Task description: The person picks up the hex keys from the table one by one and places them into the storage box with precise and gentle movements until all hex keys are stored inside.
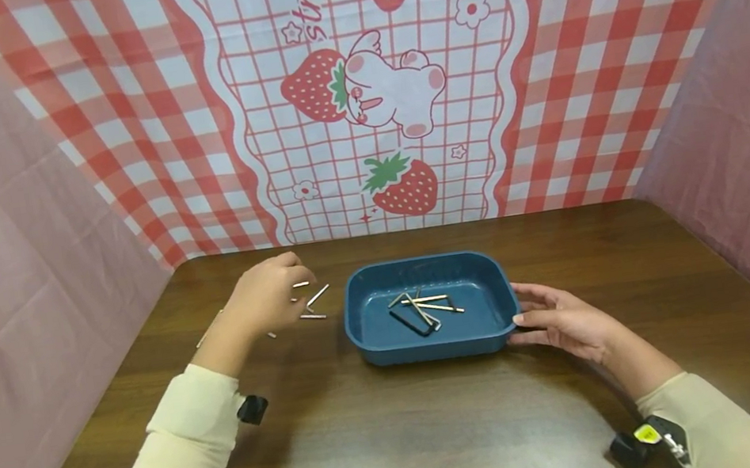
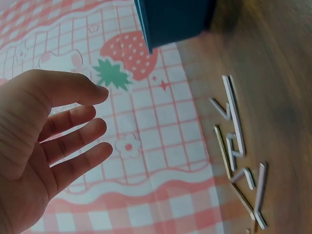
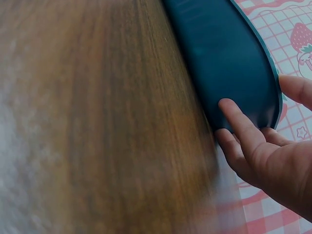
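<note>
A blue tray [image 1: 435, 351] stands on the table with several hex keys [image 1: 422, 315] in it, one of them black and others silver or brass-toned. My right hand [image 1: 563, 319] holds the tray's right end, thumb at the rim and fingers against the outer wall [image 3: 229, 63]. To the left of the tray, my left hand [image 1: 271, 292] hovers over loose hex keys [image 1: 313, 317], partly covering them in the head view. Its fingers are relaxed and bent a little, with nothing between them in the left wrist view. Several loose hex keys [image 2: 234, 117] lie scattered there, apart from the hand.
The brown wooden table [image 1: 431, 426] reaches back to a hanging strawberry-print cloth [image 1: 364, 107]. Pink cloths [image 1: 728, 136] hang at both sides. Small black devices [image 1: 253, 409] are worn on both wrists.
</note>
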A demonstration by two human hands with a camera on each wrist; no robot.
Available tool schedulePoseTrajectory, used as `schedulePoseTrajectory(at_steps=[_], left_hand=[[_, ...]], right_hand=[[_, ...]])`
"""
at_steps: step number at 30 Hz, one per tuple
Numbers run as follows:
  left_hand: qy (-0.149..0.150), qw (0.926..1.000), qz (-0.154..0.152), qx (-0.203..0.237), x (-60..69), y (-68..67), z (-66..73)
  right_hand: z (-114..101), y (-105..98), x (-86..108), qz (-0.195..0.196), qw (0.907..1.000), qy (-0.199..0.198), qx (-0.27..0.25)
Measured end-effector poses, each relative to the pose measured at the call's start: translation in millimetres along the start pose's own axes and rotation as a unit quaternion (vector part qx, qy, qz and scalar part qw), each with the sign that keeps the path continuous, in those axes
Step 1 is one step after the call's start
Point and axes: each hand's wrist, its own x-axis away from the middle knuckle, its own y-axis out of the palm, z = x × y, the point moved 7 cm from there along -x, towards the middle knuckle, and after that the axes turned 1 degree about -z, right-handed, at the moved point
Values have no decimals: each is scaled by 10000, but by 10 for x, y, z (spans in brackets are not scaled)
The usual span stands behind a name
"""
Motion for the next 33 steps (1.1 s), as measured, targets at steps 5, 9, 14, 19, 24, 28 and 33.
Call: schedulePoseTrajectory(at_steps=[5,9,14,19,24,28,33], left_hand=[[-208,9996,-197,-40,106,47,-126],[-397,9983,-415,-23,199,119,-243],[-590,9966,-572,14,309,210,-414],[-748,9938,-807,152,399,333,-590],[-740,9909,-1072,339,456,452,-710],[-727,9887,-1256,385,476,538,-780],[-631,9870,-1441,331,465,621,-847]], right_hand=[[5,-1,-4,49,10000,-3,6],[13,-3,-13,59,10000,-26,11],[19,-8,-11,69,10000,-20,12],[9,-2,-6,53,10000,-50,2],[6,3,1,26,10000,-45,2],[5,4,8,17,10000,-33,4],[3,-2,14,27,10000,-12,37]])
